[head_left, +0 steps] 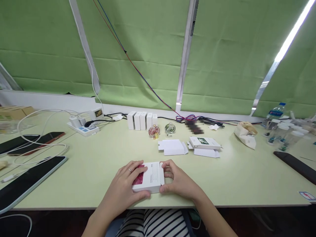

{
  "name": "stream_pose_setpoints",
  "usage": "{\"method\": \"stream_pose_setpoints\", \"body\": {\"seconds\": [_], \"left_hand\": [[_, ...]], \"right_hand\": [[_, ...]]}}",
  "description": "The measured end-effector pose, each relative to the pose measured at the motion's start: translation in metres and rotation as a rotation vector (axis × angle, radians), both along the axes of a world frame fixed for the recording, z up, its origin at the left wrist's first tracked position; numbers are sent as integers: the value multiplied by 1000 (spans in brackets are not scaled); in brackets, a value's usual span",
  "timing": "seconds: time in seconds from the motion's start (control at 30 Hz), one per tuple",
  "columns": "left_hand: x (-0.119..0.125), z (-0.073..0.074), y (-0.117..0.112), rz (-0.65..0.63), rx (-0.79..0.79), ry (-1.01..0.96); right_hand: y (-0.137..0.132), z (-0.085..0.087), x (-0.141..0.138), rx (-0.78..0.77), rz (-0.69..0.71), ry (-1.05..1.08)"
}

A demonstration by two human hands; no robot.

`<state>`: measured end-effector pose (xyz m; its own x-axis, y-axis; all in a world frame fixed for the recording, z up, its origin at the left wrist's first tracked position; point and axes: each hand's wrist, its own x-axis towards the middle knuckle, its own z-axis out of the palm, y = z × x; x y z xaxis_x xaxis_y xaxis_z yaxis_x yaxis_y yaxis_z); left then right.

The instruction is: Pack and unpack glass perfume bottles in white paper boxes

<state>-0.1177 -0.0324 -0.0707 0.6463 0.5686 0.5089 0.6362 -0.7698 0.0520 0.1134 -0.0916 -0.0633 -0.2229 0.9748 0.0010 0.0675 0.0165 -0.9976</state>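
Note:
A white cardboard box (153, 174) with a dark pink picture and small print lies flat near the table's front edge. My left hand (127, 182), a ring on one finger, wraps over the box's left part, fingers on top and thumb along the near side. At the right end, my right hand (176, 181) pinches the narrow end panel between thumb and curled fingers. Whether that end is fully closed I cannot tell. Beyond the box lie an unfolded white carton (174, 147) and a second white box with a green picture (204, 142), resting on another opened carton.
Two round glass bottles, one pink (154, 131) and one clear (170, 128), stand behind the cartons. Several white boxes (140, 120) line the back. Power strip (83, 128), cables and a tablet (32, 181) are left; a cloth pouch (245, 135) and plastic jars (291, 140) are right.

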Motion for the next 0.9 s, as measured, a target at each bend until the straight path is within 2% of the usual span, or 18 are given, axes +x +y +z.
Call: {"method": "stream_pose_setpoints", "body": {"seconds": [0.23, 0.5, 0.73, 0.9], "left_hand": [[1, 1, -1, 6, -11, -2], [2, 1, -1, 10, -23, -11], [2, 3, -2, -6, -29, -21], [2, 3, -2, -3, -45, -28]], "right_hand": [[-1, 0, -1, 14, -1, -6], [-1, 3, -1, 23, -45, -131], [1, -2, -2, -39, -91, -42], [1, -1, 1, -34, -8, 15]]}}
